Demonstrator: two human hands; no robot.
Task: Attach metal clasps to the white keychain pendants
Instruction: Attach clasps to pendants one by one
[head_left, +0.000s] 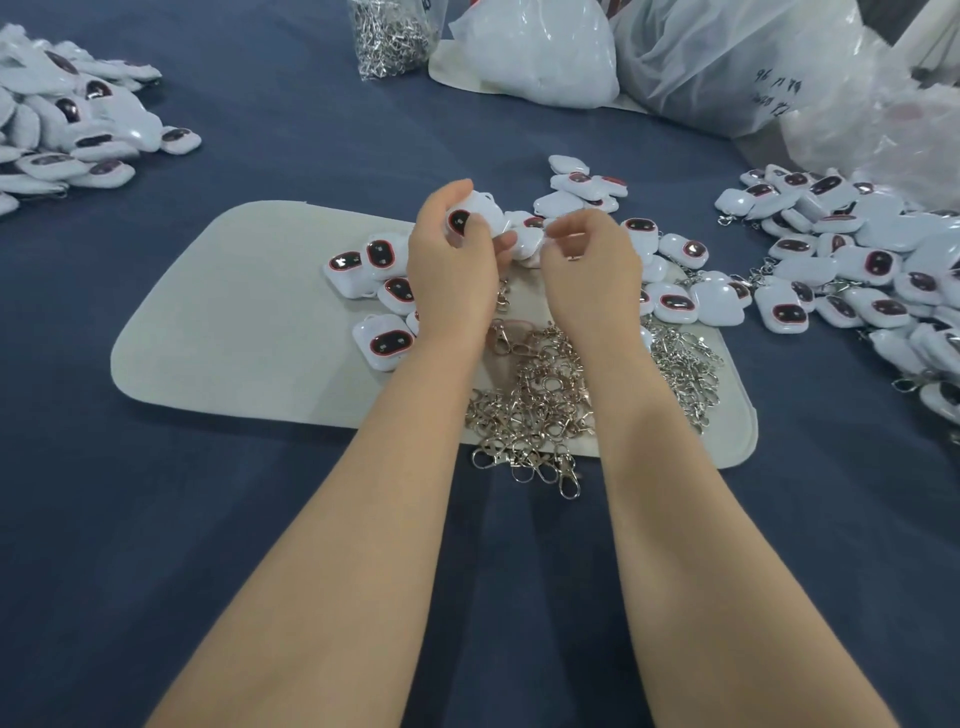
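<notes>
My left hand (452, 265) grips a white pendant (475, 218) with a dark red-rimmed oval face, held above the beige mat (234, 312). My right hand (589, 260) is beside it with fingers curled, pinching a small metal clasp (573, 256) that is mostly hidden. Loose white pendants (382, 291) lie on the mat to the left of my hands and behind them. A heap of silver metal clasps (535, 410) spreads over the mat's near edge, between and under my forearms.
A pile of pendants with clasps (857, 270) lies at the right, another pendant pile (67, 124) at the far left. A clear bag of clasps (389, 36) and white plastic bags (545, 52) stand at the back on the blue cloth (208, 519).
</notes>
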